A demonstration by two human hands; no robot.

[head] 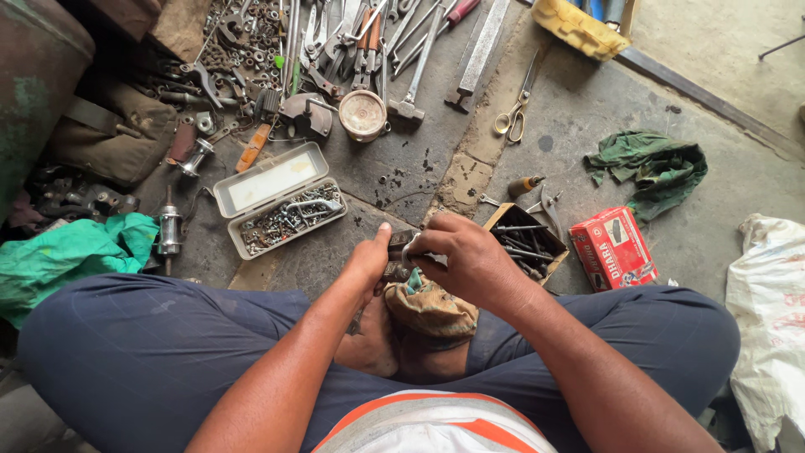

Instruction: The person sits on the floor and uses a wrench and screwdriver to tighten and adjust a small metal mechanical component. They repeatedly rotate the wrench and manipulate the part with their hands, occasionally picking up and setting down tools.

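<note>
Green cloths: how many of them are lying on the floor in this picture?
2. One bright green cloth lies at the left, beside the person's knee. One dark green cloth lies crumpled at the right, above the red box. Others may be hidden under the tools.

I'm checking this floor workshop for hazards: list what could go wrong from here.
1. The small metal part gripped by left hand and right hand could slip and roll among the loose nuts.
2. The open screw box by the knee could get knocked over.
3. Bare feet sit near scattered hardware.
</note>
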